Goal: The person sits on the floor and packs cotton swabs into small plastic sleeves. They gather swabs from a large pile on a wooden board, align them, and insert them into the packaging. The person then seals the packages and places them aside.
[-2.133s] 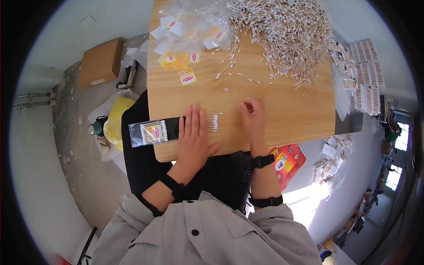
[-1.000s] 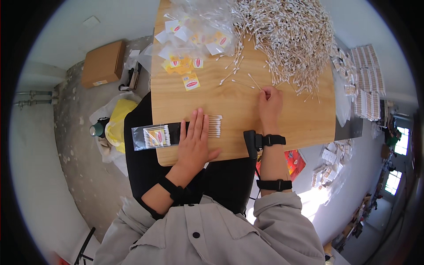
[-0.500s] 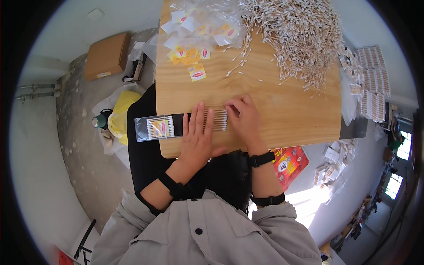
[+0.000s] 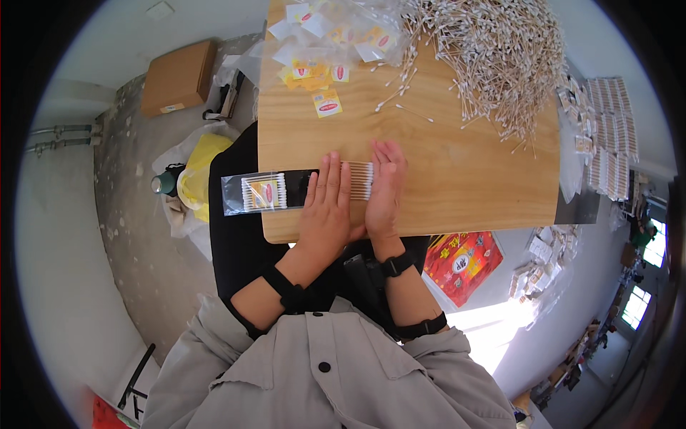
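My left hand (image 4: pixel 326 211) lies flat across a row of cotton swabs (image 4: pixel 362 181), its fingers stretched out and covering their left part. At the row's right ends stands my right hand (image 4: pixel 384 193), turned on its edge, fingers straight and side by side, touching or nearly touching the tips. Left of my left hand is a clear plastic bag (image 4: pixel 232 198) reaching past the table's edge. Cotton swabs in a row and a yellow-and-white label card (image 4: pixel 264 194) show inside it. Between them and my fingers runs a black strip (image 4: pixel 301 186).
A big heap of loose cotton swabs (image 4: pixel 493 64) covers the far right of the wooden table (image 4: pixel 464 179). Plastic bags (image 4: pixel 357 32) and yellow label cards (image 4: pixel 328 104) lie at the far left. Stacked swab packs (image 4: pixel 611 136) stand beyond the right edge. A cardboard box (image 4: pixel 179 79) sits left.
My right hand has straightened from a pinch at the row's upper right corner and now stands along the row's right ends. My left hand stays flat on the swabs. The whole view has shifted slightly.
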{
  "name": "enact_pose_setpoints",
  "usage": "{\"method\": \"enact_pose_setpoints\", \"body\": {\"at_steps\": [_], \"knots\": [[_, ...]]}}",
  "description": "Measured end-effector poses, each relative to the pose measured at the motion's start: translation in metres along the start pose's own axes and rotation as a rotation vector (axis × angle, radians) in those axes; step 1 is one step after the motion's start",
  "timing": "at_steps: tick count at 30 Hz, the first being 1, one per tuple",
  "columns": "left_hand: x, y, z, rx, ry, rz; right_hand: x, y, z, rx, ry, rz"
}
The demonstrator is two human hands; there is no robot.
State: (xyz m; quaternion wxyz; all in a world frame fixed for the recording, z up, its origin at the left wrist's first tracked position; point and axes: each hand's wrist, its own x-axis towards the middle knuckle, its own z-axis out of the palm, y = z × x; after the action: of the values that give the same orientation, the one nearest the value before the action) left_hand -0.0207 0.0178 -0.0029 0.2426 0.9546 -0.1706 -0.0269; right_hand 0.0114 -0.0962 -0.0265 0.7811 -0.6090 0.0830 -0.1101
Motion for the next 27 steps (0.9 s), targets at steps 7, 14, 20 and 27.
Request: {"method": "enact_pose_setpoints", "body": {"at_steps": [7,14,20,27], "knots": [[-0.006,-0.003,0.002,0.15,0.003,-0.029,-0.006,0.016,0.002,-0.002,-0.034,-0.029],[-0.021,-0.019,-0.007,0.239,0.019,-0.067,-0.019,0.021,0.025,-0.07,-0.081,-0.026],[-0.025,-0.021,-0.01,0.205,0.016,-0.083,-0.016,0.021,0.029,-0.121,-0.109,-0.034],[-0.023,-0.021,-0.013,0.155,-0.027,-0.107,-0.015,0.02,0.027,-0.04,-0.106,-0.017]]}}
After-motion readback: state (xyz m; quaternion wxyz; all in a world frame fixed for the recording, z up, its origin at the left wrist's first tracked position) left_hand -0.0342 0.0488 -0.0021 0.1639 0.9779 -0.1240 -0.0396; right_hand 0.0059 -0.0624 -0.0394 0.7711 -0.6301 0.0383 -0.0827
